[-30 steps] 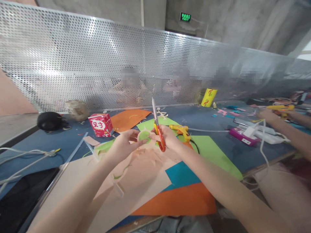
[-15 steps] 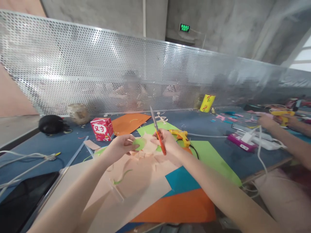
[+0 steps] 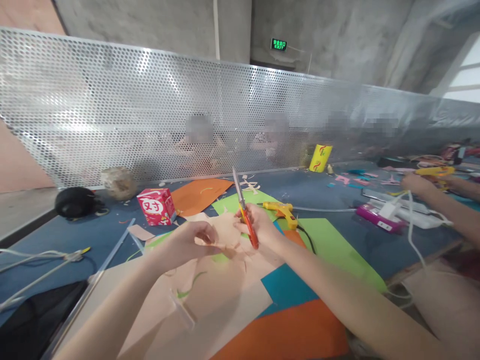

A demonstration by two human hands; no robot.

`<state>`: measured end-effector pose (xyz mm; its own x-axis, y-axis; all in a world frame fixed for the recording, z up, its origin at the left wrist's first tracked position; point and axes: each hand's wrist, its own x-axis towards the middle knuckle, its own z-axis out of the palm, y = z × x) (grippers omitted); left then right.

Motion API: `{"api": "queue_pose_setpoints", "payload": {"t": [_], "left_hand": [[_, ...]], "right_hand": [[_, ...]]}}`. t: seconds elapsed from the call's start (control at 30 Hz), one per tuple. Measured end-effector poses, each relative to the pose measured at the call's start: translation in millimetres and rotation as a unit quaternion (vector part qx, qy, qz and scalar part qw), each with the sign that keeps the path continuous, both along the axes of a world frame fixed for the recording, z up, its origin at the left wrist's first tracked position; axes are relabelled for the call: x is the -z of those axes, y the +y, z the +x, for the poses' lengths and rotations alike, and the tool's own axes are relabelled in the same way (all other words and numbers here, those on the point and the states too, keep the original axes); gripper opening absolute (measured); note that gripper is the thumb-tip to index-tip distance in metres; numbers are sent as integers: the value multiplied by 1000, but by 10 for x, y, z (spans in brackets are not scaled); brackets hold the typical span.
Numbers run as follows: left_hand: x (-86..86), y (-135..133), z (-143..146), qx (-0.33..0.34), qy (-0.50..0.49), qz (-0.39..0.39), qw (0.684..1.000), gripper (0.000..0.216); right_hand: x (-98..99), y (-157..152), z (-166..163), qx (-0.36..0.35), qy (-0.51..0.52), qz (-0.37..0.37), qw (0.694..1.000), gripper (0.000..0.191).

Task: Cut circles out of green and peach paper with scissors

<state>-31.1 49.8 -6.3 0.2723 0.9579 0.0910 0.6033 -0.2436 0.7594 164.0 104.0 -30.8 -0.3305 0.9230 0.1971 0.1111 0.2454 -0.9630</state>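
My right hand [image 3: 260, 225] grips a pair of scissors [image 3: 248, 220] by the red-orange handles, the metal blades pointing up and away from me. My left hand [image 3: 189, 242] is curled low over the peach paper sheet [image 3: 225, 295]. Its thumb and fingers close on a thin peach paper piece [image 3: 227, 246], partly hidden by the fingers. Just under that piece lies a light green paper cutout [image 3: 220, 258]. A thin green paper strip [image 3: 192, 286] and a clear stick [image 3: 183, 310] rest on the sheet nearer to me.
A yellow glue gun [image 3: 283, 212] lies right of my right hand. Orange paper [image 3: 285, 330], blue paper [image 3: 287, 287] and green paper [image 3: 337, 250] surround the sheet. A red box [image 3: 155, 206] stands at left, a purple power strip [image 3: 380, 218] at right. A co-worker's hand [image 3: 420, 187] is far right.
My left hand has let go of the green cutout, which now lies on the sheet, and has moved down to the peach piece. My right hand still holds the scissors. The view shifted slightly.
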Motion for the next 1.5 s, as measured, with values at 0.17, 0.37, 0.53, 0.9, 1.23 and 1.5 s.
{"api": "queue_pose_setpoints", "payload": {"t": [0.17, 0.37, 0.53, 0.9, 1.23, 1.5], "left_hand": [[22, -47, 42, -21, -3, 60, 998, 39], [-8, -51, 125, -17, 36, 116, 992, 11], [0, -70, 156, -63, -30, 132, 989, 17], [2, -213, 306, -186, -222, 142, 947, 33], [28, -296, 296, -234, -212, 143, 938, 16], [-82, -489, 414, -229, -220, 148, 937, 11]], "right_hand": [[-16, -8, 12, -7, 40, -8, 999, 23], [-18, -13, 22, -20, 82, -16, 996, 26], [-50, -67, -5, -53, 114, -26, 992, 35], [-119, -168, 27, -72, 146, -7, 987, 35], [-212, -281, 26, -61, 186, -1, 981, 34], [-127, -384, 6, -64, 216, 6, 974, 27]]}}
